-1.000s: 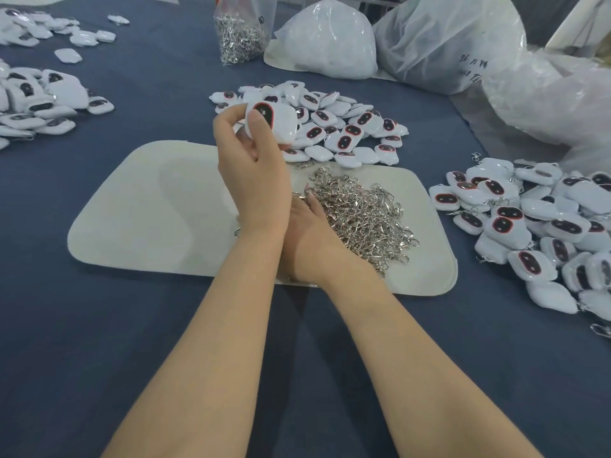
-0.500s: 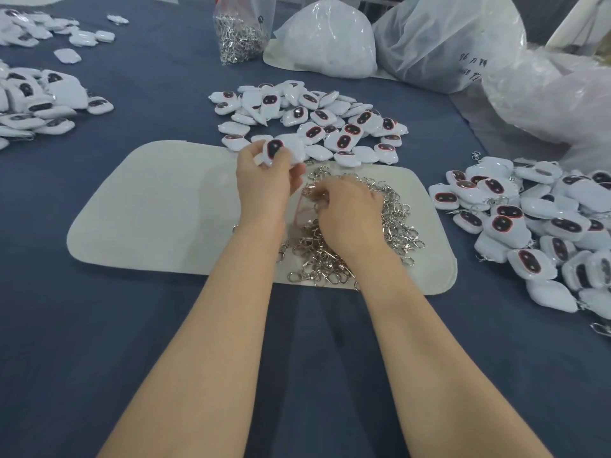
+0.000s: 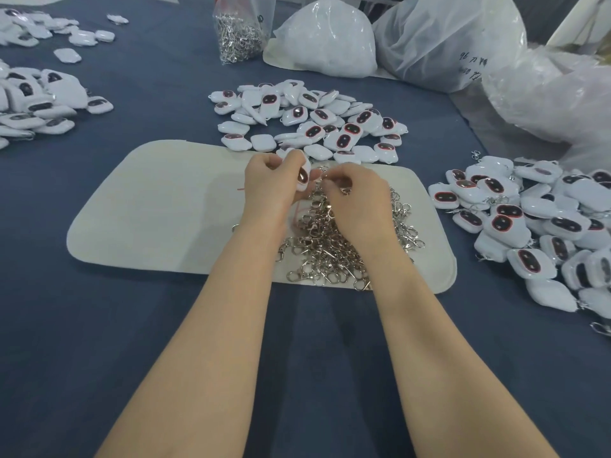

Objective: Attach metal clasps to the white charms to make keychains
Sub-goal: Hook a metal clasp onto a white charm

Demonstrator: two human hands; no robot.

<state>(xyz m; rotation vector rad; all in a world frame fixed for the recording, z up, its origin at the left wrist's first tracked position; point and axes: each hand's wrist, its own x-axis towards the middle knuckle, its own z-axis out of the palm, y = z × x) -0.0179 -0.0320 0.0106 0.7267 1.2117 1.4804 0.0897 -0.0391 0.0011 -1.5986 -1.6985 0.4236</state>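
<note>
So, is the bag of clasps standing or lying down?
Standing: the bag of clasps rises upright, contents settled at its bottom.

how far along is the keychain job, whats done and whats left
Done: the right pile has charms with clasps showing at its edges. In hand: the left hand holds one charm while the right hand pinches a clasp beside it. Left: the bare charm pile beyond the mat, a heap of loose clasps on it, and a bag of clasps; plenty seems to remain.

The mat's point(image 3: 155, 206) left part and the near bench point(image 3: 82, 342) lie open. Ahead and right, charms point(image 3: 312, 132) lie heaped. Clasps point(image 3: 327, 256) cover the mat's right, and bags point(image 3: 446, 44) wall the back.
</note>
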